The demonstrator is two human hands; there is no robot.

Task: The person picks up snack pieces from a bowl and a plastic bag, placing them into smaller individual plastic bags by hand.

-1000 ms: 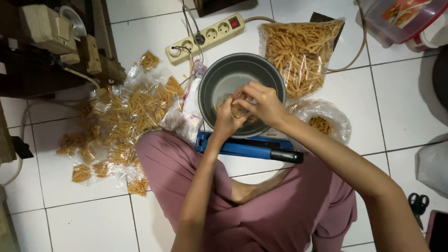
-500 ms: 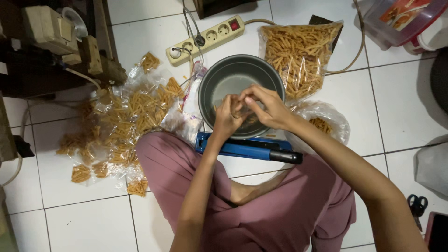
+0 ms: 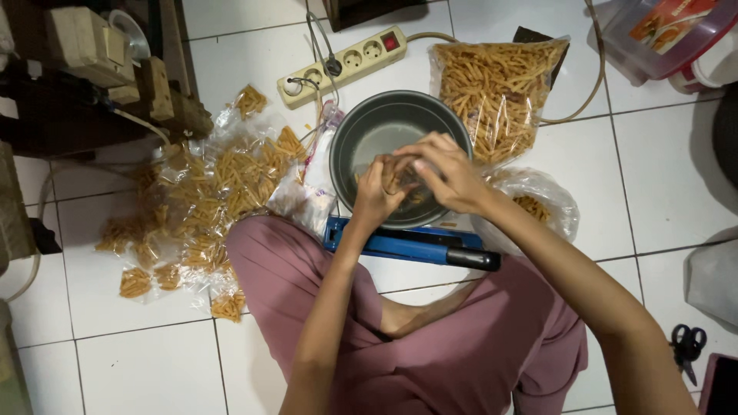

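Left hand [image 3: 377,196] and right hand [image 3: 450,178] being held together over grey metal bowl [image 3: 361,138], fingers curled narrow around small clear packet [image 3: 405,184] being pinched between both; packet contents partly hidden. Blue impulse sealer [image 3: 400,244] being kept just below bowl, against pink-trousered knees. Large bag of stick snacks [image 3: 496,92] lying beside bowl. Small filled snack packets [image 3: 192,207] being kept scattered on tiled floor. White power strip [image 3: 346,61] lying above bowl. Scissors [image 3: 686,346] lying well apart.

A grey bowl [image 3: 388,131] sits at twelve o'clock; golden snack sticks [image 3: 496,88] at one; a blue sealer [image 3: 400,244] centre; mauve trousers [image 3: 430,353] at six; white tiles [image 3: 138,369] around.
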